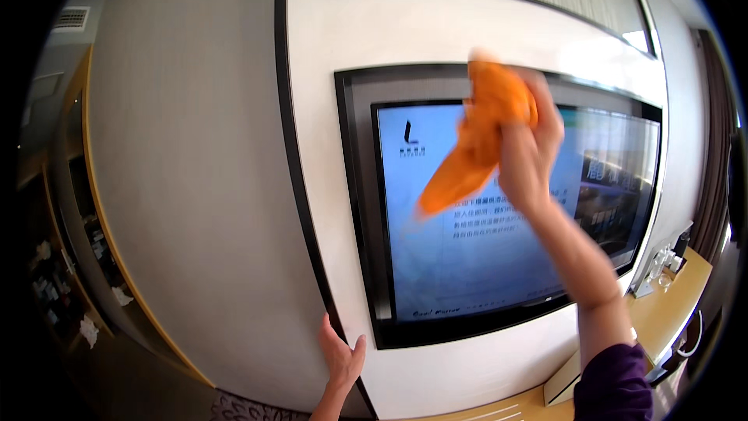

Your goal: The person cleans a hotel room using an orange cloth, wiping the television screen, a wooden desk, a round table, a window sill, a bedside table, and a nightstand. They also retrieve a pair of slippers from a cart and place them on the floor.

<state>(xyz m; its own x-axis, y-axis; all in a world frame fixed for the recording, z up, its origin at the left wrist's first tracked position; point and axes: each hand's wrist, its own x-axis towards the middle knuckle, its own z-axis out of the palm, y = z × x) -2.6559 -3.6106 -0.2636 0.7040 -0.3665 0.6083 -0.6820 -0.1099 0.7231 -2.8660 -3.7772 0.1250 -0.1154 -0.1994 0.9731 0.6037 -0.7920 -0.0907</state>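
Note:
A wall-mounted television [499, 265] with a dark frame shows a lit pale blue screen with text. My right hand [530, 148] is raised against its upper part, shut on an orange cloth [479, 136] that is bunched at the top edge of the screen and trails down to the left over the glass. My left hand [339, 355] rests flat and open on the white wall panel [436, 23], at the dark vertical trim strip below the television's lower left corner.
A grey textured wall [187, 187] fills the left. Open shelving with small items [54, 281] stands at far left. A wooden desk [662, 312] with small objects and cables lies at lower right, and a curtain [717, 148] hangs at the right.

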